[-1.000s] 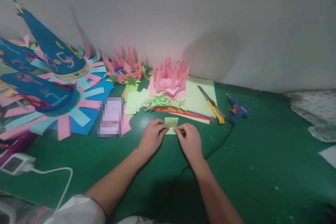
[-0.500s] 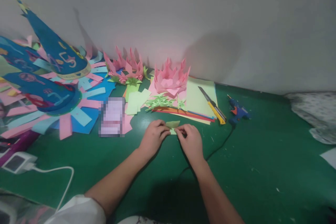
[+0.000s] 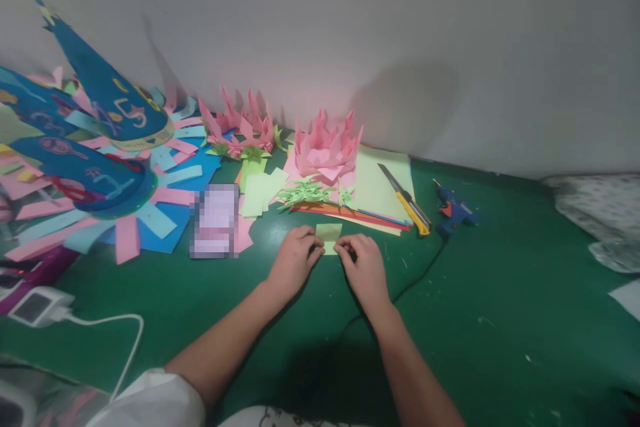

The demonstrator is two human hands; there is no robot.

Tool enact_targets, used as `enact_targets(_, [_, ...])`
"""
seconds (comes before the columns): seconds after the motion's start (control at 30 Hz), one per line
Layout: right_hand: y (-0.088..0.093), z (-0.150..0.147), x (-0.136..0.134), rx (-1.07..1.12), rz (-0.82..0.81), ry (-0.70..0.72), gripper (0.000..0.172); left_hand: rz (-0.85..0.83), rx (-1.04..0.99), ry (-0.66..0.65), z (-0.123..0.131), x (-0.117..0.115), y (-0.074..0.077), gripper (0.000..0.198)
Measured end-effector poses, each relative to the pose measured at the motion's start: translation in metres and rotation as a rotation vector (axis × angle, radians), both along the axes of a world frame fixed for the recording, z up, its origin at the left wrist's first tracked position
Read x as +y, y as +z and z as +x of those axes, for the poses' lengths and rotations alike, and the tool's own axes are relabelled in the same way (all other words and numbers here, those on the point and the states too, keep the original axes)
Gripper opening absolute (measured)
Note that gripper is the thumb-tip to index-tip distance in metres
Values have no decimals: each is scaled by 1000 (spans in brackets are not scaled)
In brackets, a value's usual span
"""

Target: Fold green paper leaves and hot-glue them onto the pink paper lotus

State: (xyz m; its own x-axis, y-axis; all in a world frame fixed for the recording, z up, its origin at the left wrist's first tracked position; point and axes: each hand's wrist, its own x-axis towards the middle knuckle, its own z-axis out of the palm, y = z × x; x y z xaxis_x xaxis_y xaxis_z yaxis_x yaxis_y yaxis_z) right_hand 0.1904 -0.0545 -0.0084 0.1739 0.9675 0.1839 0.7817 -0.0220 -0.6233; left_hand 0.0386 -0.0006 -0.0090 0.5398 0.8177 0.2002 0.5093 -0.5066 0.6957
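A small light green paper piece (image 3: 329, 236) lies on the green table (image 3: 500, 293), pinched from both sides. My left hand (image 3: 296, 259) grips its left edge with closed fingers. My right hand (image 3: 364, 268) grips its right edge, fingers curled and pressed together. Just behind the paper lie small folded green paper shapes (image 3: 305, 192) and a pink paper lotus flower (image 3: 326, 149).
A yellow utility knife (image 3: 406, 201) rests on a stack of coloured sheets (image 3: 376, 195). A blue glue gun (image 3: 451, 208) lies to the right, its cord running toward me. Blue paper cones (image 3: 107, 97), pink and blue strips, a second pink flower (image 3: 239, 125) and a white charger (image 3: 34, 307) fill the left.
The green paper's far flap was lifted half a second ago and now lies flatter between my fingers. Both hands stay in place.
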Motion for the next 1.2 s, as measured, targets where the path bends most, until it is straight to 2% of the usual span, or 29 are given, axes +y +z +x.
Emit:
enact_targets(0.4, [-3, 3, -1, 53, 0, -47, 6, 37, -36, -4, -1, 1, -1, 11])
enact_targets(0.57, [-2, 1, -1, 63, -16, -58, 15, 47, -26, 11, -1, -1, -4, 8])
enact_targets(0.77, [-1, 1, -1, 100, -33, -79, 7, 32, 6, 12, -1, -1, -2, 9])
enact_targets(0.87, [-3, 3, -1, 103, -22, -80, 10, 46, -10, -7, -2, 0, -2, 13])
enact_targets(1.0, [-4, 4, 0, 82, 11, -37, 25, 78, -55, -62, -4, 0, -5, 17])
enact_targets(1.13, [-3, 5, -1, 27, 65, 10, 12, 92, -71, -87, -5, -1, -4, 21])
enact_targets(1.2, [-3, 6, -1, 42, 62, 31, 13, 66, -60, -71, -6, -2, -2, 18])
